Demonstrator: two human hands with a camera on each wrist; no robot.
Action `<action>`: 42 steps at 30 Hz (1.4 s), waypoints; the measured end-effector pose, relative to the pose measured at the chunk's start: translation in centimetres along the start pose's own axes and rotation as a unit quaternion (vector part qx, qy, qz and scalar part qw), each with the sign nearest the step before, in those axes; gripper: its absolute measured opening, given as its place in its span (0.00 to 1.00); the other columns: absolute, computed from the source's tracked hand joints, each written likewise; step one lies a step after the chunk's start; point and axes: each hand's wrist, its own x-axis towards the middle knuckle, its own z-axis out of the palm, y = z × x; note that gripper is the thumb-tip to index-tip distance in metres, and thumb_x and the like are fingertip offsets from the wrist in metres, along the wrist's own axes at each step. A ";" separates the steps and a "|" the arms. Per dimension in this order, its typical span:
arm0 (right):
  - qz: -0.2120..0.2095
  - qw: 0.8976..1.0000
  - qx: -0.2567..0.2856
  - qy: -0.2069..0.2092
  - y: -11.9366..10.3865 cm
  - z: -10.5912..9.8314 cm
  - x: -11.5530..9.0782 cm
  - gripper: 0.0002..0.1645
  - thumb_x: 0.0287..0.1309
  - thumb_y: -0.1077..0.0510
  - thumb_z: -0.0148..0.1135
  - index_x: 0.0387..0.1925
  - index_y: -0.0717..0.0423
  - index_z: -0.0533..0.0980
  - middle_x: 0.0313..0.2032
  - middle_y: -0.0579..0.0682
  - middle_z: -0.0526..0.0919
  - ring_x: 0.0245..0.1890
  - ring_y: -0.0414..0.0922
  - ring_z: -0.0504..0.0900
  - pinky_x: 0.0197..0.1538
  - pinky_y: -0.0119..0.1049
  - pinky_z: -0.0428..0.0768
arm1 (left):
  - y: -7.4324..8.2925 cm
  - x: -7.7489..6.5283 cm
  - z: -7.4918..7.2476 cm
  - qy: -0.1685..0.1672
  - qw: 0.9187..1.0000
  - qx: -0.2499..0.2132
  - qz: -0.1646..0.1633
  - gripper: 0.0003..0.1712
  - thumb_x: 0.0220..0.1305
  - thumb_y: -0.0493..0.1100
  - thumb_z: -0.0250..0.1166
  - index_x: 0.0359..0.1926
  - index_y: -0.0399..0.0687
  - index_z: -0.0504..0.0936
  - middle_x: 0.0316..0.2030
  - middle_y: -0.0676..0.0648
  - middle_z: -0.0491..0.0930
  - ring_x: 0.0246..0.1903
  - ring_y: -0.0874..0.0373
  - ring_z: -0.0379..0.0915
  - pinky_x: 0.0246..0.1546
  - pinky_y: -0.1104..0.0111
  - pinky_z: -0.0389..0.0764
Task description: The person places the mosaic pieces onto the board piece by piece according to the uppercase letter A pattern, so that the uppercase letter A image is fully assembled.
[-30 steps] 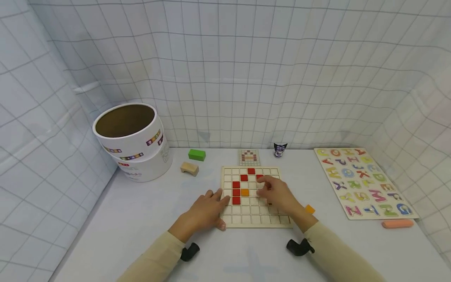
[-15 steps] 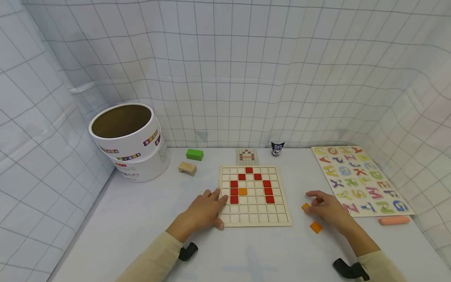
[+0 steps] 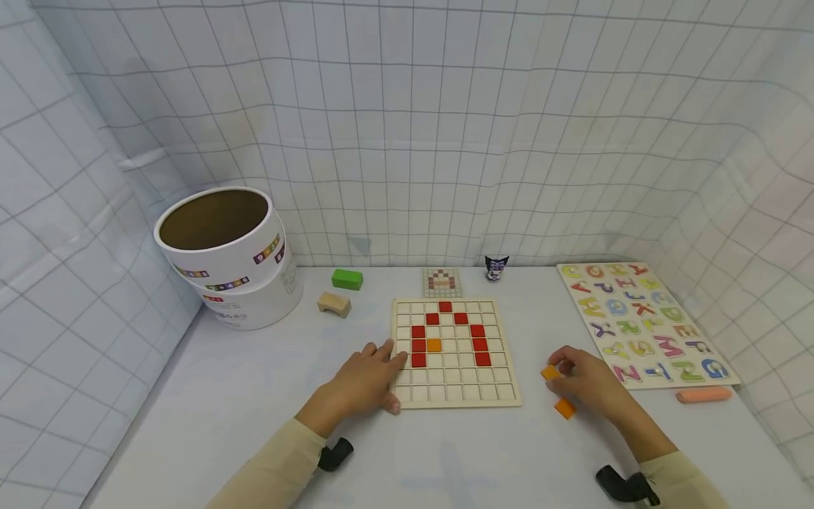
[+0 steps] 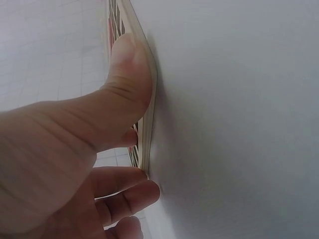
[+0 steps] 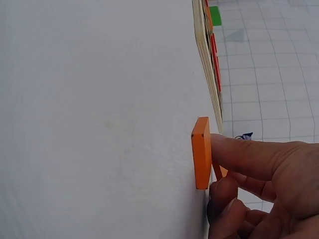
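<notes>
My left hand (image 3: 362, 385) rests along the left edge of a pale wooden grid board (image 3: 458, 404), fingers spread, thumb at its near left corner. In the left wrist view the thumb (image 4: 130, 74) presses against the board's rim. Red square tiles (image 3: 478, 331) form a peaked outline in the grid, with one orange tile (image 3: 434, 345) inside it. Right of the board, my right hand (image 3: 588, 382) pinches an orange square tile (image 3: 550, 372) between thumb and fingers, low at the table. Another orange tile (image 3: 564, 408) lies just nearer; in the right wrist view it partly covers the pinched one.
Behind the board lie a small pattern card (image 3: 441, 283) and a dark figurine (image 3: 495, 268). A green block (image 3: 347, 279), a wooden arch block (image 3: 333, 304) and a large white tub (image 3: 254, 297) stand left. An alphabet board (image 3: 636, 318) and an orange stick (image 3: 703, 394) lie right.
My right hand has moved from the board's right side to the loose orange tiles, and its fingers have closed on one. The left hand has stayed at the board's edge.
</notes>
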 end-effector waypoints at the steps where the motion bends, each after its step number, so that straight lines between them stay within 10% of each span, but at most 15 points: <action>1: 0.002 1.000 -0.002 0.002 0.0 0.0 0.0 0.20 0.57 0.56 0.73 0.48 0.56 0.77 0.36 0.51 0.76 0.35 0.47 0.74 0.35 0.38 0.72 | 0.0 0.0 0.0 0.001 1.000 -0.001 0.001 0.52 0.49 0.58 0.77 0.74 0.46 0.69 0.75 0.35 0.61 0.65 0.40 0.64 0.63 0.46 0.69; 17: -0.018 0.979 0.195 -0.047 0.5 -1.0 1.1 0.23 0.67 0.58 0.65 0.56 0.63 0.69 0.30 0.55 0.74 0.23 0.45 0.74 0.29 0.35 0.77 | -0.3 0.2 0.3 -0.002 1.000 0.003 0.002 0.52 0.50 0.59 0.77 0.74 0.47 0.69 0.75 0.35 0.60 0.66 0.40 0.64 0.63 0.46 0.69; 34: -0.021 0.950 0.301 -0.078 -5.4 1.7 5.3 0.26 0.68 0.60 0.64 0.62 0.64 0.68 0.32 0.54 0.77 0.25 0.43 0.75 0.31 0.33 0.78 | -0.3 0.2 0.4 0.004 1.000 0.011 0.005 0.52 0.49 0.59 0.77 0.73 0.46 0.70 0.74 0.35 0.62 0.65 0.40 0.65 0.62 0.47 0.71; 42: -0.022 0.954 0.283 -0.098 -8.6 4.5 6.8 0.23 0.66 0.61 0.66 0.59 0.62 0.71 0.32 0.52 0.77 0.23 0.43 0.75 0.28 0.31 0.77 | -0.4 0.4 0.5 0.005 1.000 0.018 0.004 0.52 0.50 0.59 0.77 0.74 0.47 0.69 0.75 0.34 0.62 0.65 0.40 0.65 0.61 0.47 0.71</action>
